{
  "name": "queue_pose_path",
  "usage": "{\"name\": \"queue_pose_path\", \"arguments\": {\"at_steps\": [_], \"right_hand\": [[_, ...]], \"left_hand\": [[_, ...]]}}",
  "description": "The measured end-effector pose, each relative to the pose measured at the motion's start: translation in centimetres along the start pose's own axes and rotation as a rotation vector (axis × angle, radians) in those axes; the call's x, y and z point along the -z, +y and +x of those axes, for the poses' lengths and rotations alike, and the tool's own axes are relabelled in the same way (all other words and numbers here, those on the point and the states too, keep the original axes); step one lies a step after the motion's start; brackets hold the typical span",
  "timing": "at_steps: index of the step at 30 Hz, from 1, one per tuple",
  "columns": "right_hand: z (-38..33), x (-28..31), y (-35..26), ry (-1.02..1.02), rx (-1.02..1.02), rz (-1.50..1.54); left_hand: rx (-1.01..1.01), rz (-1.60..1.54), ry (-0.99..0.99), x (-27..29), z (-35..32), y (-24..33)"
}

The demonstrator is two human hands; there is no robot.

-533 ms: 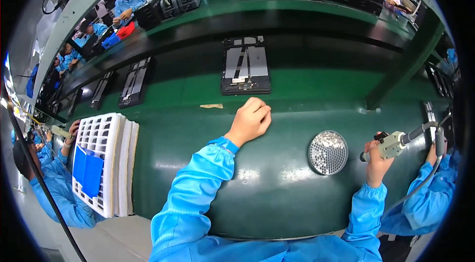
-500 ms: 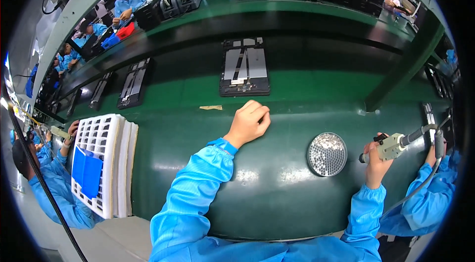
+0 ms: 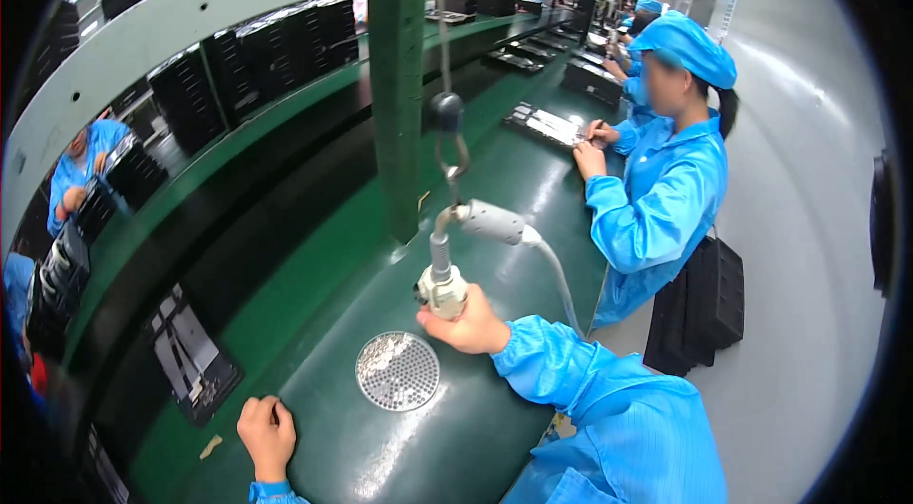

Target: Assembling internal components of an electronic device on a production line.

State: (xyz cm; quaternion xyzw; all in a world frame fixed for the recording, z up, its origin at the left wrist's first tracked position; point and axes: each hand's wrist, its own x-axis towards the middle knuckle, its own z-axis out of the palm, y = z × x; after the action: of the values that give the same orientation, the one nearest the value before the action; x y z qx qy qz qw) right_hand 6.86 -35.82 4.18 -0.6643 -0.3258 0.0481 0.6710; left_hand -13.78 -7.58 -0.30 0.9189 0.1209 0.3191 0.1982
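Observation:
My right hand (image 3: 468, 321) is wrapped round the pale body of an electric screwdriver (image 3: 442, 291), which hangs from a cord with a black ball and a metal hook. Just left of and below this hand lies a round tray (image 3: 398, 382) with rows of small holes and a heap of tiny silvery parts, probably screws. My left hand (image 3: 267, 432) rests on the green bench with its fingers curled in; nothing shows in it. Beyond it, an opened tablet (image 3: 194, 358) with its inner parts bare lies on the darker green strip.
A green post (image 3: 397, 105) rises from the bench ahead. At the right a co-worker in blue (image 3: 656, 190) handles another opened device (image 3: 545, 124). A grey cable (image 3: 556, 276) loops down beside my right forearm. Black trays (image 3: 276, 43) stand stacked on the far shelf.
My view has swung to the right, bringing the co-worker and aisle into sight. The screwdriver, still in my right hand, now points more upright near the round tray. My left hand stays curled.

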Motion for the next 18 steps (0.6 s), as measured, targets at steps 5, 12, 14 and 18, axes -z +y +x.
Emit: {"name": "queue_pose_path", "arguments": {"at_steps": [5,12,14,18], "right_hand": [[-0.2,0.0,-0.8,-0.044,-0.03,-0.003],[0.1,-0.8,-0.4,-0.022,0.001,0.012],[0.0,-0.6,-0.3,-0.022,-0.01,-0.025],[-0.3,-0.8,0.2,-0.062,-0.021,0.08]], "left_hand": [[0.012,0.019,-0.037,0.2,0.4,0.6],[-0.123,0.061,0.033,0.0,0.3,-0.4],[-0.171,0.079,0.07,-0.2,0.4,-0.1],[0.279,-0.533,0.077,-0.9,0.0,0.9]]}}
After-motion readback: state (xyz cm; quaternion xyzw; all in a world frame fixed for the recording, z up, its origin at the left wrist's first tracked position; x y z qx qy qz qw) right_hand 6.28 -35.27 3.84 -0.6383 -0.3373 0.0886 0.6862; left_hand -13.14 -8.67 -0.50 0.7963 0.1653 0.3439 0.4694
